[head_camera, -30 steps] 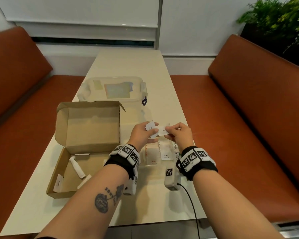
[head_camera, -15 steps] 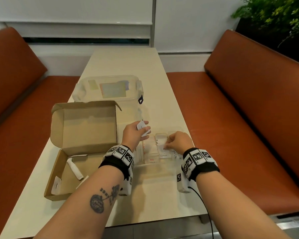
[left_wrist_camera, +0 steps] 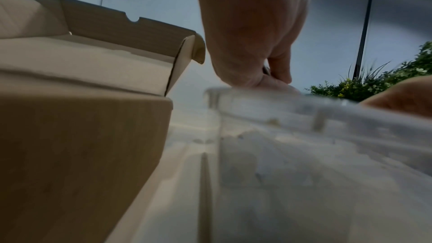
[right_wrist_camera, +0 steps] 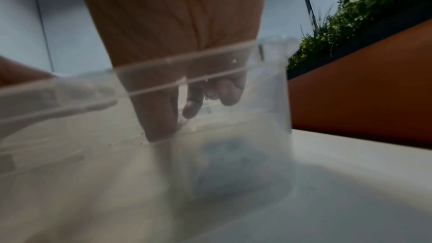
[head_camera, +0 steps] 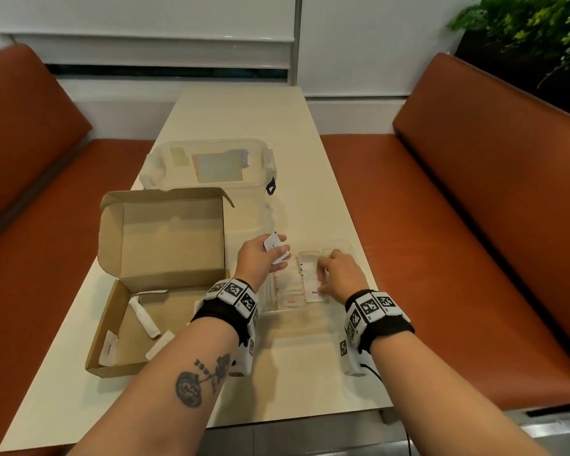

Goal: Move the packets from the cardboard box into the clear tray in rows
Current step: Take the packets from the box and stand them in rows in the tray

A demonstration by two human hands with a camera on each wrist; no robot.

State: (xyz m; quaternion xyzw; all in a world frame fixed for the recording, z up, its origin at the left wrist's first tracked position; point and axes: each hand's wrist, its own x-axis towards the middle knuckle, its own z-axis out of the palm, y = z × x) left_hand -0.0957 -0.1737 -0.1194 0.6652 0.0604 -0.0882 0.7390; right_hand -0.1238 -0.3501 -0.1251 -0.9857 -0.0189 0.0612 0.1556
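The open cardboard box (head_camera: 109,324) sits at the left and holds a few white packets (head_camera: 144,315). To its right stands the clear tray (head_camera: 346,245), with rows of white packets (head_camera: 292,287) inside. My left hand (head_camera: 278,253) hovers over the tray's left end and pinches a couple of white packets (head_camera: 272,241). My right hand (head_camera: 323,279) reaches down into the tray, with its thumb and fingers on a white packet (head_camera: 313,292) in the right-hand row. In the right wrist view the fingers (right_wrist_camera: 191,108) point down behind the tray's rim (right_wrist_camera: 163,69). The left wrist view shows the box wall (left_wrist_camera: 81,154) and tray rim (left_wrist_camera: 327,110).
A clear lidded storage bin (head_camera: 211,166) stands just behind the box and tray. Orange benches (head_camera: 474,225) run along both sides of the narrow table (head_camera: 244,110). A plant (head_camera: 524,24) is at the far right. A cable hangs from my right wrist.
My right hand drew a packet away from the left hand and lowered it into the tray's right row. The left hand dropped a little and still holds its packets.
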